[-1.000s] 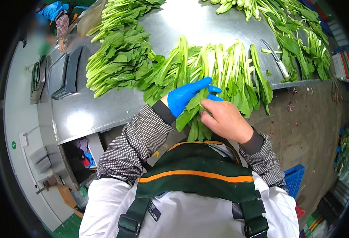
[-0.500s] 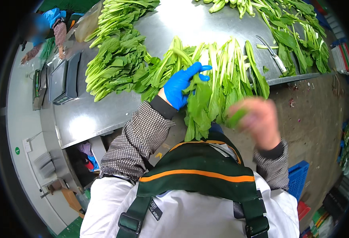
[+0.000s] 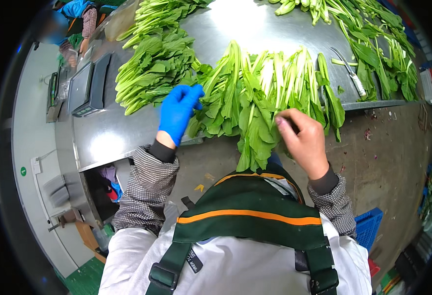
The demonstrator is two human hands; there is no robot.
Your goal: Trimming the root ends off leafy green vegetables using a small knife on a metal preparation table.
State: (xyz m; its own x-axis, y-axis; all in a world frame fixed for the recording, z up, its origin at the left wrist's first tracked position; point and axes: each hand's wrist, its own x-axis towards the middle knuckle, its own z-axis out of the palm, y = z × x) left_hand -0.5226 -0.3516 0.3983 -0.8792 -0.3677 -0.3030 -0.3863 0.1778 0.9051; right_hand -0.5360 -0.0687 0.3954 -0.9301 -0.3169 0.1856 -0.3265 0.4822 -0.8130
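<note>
My left hand point(image 3: 179, 113), in a blue glove, has its fingers curled closed at the left of the middle pile of leafy greens point(image 3: 216, 113); what they hold, if anything, is hidden. My bare right hand point(image 3: 304, 142) is beside leaves point(image 3: 255, 132) that droop over the near edge, its fingers bent closed; I cannot make out what is inside them. Pale stems of this pile point toward the back of the steel table point(image 3: 103, 132).
More greens lie at left point(image 3: 147, 69) and far right point(image 3: 383, 59). A curved knife point(image 3: 356, 81) rests near the right edge. A scale point(image 3: 85, 86) stands at left, another person's hand point(image 3: 83, 46) beyond it. A blue plastic pallet point(image 3: 368, 228) is on the floor.
My left hand has let go of the middle leaves and moved left. The stalk it held lies back on the pile. My right hand swung out right, then came back toward the hanging leaves.
</note>
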